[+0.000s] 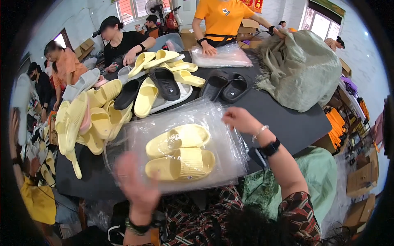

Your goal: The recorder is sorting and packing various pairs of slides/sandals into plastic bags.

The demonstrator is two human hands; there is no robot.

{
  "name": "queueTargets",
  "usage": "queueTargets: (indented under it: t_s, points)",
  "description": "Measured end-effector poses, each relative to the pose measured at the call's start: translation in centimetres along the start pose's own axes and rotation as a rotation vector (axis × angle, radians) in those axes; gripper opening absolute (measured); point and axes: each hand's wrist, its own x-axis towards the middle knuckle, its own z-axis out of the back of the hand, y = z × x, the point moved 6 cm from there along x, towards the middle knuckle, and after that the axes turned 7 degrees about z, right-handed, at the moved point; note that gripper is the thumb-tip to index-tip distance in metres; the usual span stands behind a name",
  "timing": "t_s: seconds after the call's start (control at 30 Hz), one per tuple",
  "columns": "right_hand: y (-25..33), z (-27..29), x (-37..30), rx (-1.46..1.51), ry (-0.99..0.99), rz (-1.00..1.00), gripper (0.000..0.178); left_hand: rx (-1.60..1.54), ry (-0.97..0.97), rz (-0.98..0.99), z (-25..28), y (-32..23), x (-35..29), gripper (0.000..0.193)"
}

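Left fingers (128, 165) blurred; right fingers (231, 117) near plastic bags (225, 143), contact unclear.

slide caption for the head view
Yellow slipper pair and clear bags on a dark table, between left hand and right hand.

The left hand's grip (137, 180) is badly blurred, its fingers hard to tell apart, and it covers a corner of the clear plastic bags (227, 164), while its forearm (137, 238) is cut off by the lower edge. The right hand's grip (242, 120) is slightly blurred, so whether its curled fingertips touch the bags cannot be told. In the slipper pile (76, 123), upper slippers partly hide those beneath; the sack's (301, 69) contents are out of sight, and the top edge cuts off the head of the person in orange (221, 20).
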Motion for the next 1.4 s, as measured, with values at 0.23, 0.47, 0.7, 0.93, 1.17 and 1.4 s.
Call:
queueTargets:
  t_s: [0.23, 0.47, 0.7, 0.93, 1.17, 1.4]
  points:
    - [-3.6, -3.3, 7.8, -0.031, 0.131, -0.241, 0.049, -0.098, 0.457, -0.346, -12.8, -9.2, -6.5, 0.045]
    - [-5.1, -4.3, 9.7, 0.047, 0.203, -0.194, 0.028, -0.054, 0.483, -0.429, -15.8, -8.0, -8.5, 0.041]
    - [-4.5, -4.2, 10.2, 0.05, 0.16, -0.283, 0.024, -0.165, 0.472, -0.318, -15.5, -8.6, -8.1, 0.029]
    - [-4.4, -4.5, 10.5, 0.099, 0.127, -0.169, 0.019, -0.122, 0.501, -0.438, -16.2, -8.7, -9.8, 0.028]
    - [-3.0, -2.8, 10.7, 0.056, -0.168, 0.057, 0.016, -0.257, 0.428, -0.471, -15.5, -9.5, -8.9, 0.026]
    - [-2.9, -0.8, 9.8, -0.039, -0.242, 0.068, 0.016, -0.358, 0.446, -0.471, -17.5, -11.3, -9.2, 0.033]
